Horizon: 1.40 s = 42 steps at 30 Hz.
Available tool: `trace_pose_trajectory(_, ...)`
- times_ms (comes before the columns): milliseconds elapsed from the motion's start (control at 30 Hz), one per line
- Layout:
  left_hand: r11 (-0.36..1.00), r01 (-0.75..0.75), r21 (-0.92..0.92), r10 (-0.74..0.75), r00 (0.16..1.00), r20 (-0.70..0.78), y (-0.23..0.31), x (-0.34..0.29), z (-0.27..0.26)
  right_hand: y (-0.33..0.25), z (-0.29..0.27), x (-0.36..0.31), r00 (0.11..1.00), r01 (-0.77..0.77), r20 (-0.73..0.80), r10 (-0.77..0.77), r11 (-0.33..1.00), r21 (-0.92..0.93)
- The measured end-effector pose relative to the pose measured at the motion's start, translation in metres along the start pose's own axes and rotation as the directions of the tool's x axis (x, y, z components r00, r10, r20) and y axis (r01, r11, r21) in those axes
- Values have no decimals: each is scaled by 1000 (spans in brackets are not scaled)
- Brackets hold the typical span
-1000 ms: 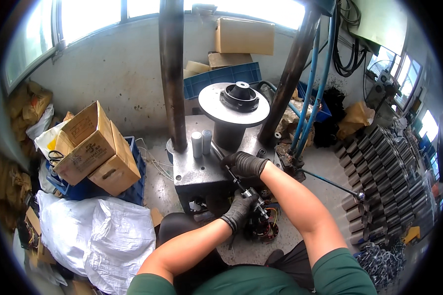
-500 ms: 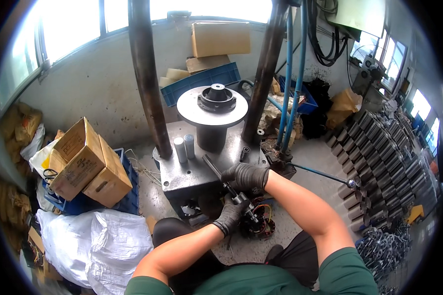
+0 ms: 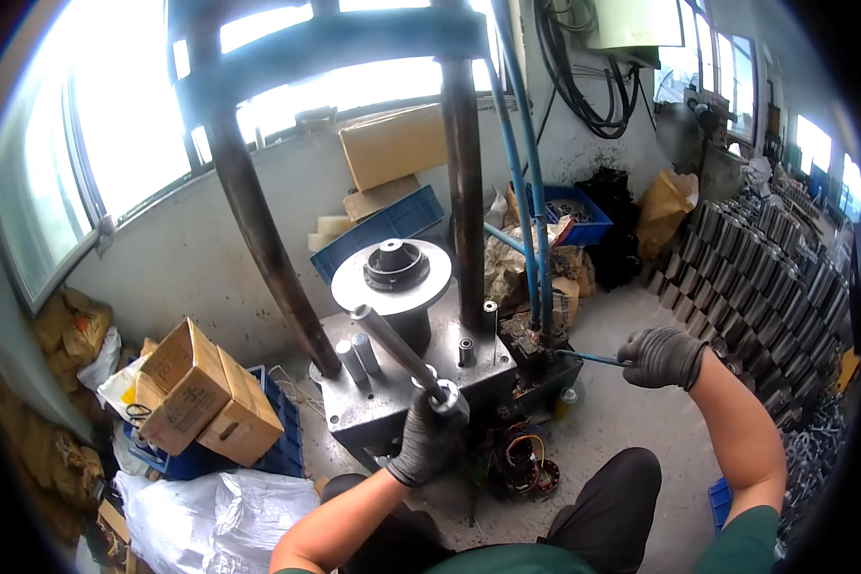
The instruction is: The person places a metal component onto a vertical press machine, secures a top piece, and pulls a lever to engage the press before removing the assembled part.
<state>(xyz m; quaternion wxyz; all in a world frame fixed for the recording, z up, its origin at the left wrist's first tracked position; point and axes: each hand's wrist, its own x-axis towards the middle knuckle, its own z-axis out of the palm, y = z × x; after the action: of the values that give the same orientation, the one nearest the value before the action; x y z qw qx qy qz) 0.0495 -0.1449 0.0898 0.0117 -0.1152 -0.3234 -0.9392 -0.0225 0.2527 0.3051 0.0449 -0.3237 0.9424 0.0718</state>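
Note:
My left hand (image 3: 425,442), in a dark glove, is closed around the lower end of a long steel shaft (image 3: 397,347) with a wide round metal collar (image 3: 450,400). The shaft tilts up and away, over the near part of the press bed (image 3: 344,409). Out to the right, my gloved right hand (image 3: 668,358) is wrapped round the end of a thin blue lever (image 3: 588,357), which runs left to the pump base. On the bed stand two metal cylinders (image 3: 351,362), a short dark sleeve (image 3: 466,352) and a pedestal with a round plate (image 3: 347,284) bearing a dark hub (image 3: 392,268).
Steel columns (image 3: 268,253) rise from the bed. Coloured wire coils (image 3: 526,464) lie on the floor between my knees. To the left are cardboard boxes (image 3: 187,397) and a white sack (image 3: 225,512); stacked metal tubes (image 3: 756,287) stand at the right.
My right hand has left the shaft and moved right onto the blue lever. My left hand has kept the shaft, now raised with its collar in sight. The view has tilted up.

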Motion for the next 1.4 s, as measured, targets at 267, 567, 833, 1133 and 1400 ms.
trace_pose_trajectory(267,407,-541,736,484,811,328,147,150,70,7,26,-8,981,-130,-122,148,980,149)
trace_pose_trajectory(567,431,-387,815,540,834,110,209,271,59,-14,19,-5,977,-124,-149,153,975,187)
trace_pose_trajectory(833,334,-258,907,461,884,82,226,307,30,-13,20,-4,982,-102,-140,129,977,185)
trace_pose_trajectory(1133,365,-129,922,407,913,-34,225,297,47,-12,18,-6,983,-46,-165,83,975,215)
trace_pose_trajectory(1400,285,-309,907,610,789,78,235,310,69,-14,11,-6,992,-58,-102,79,979,194)
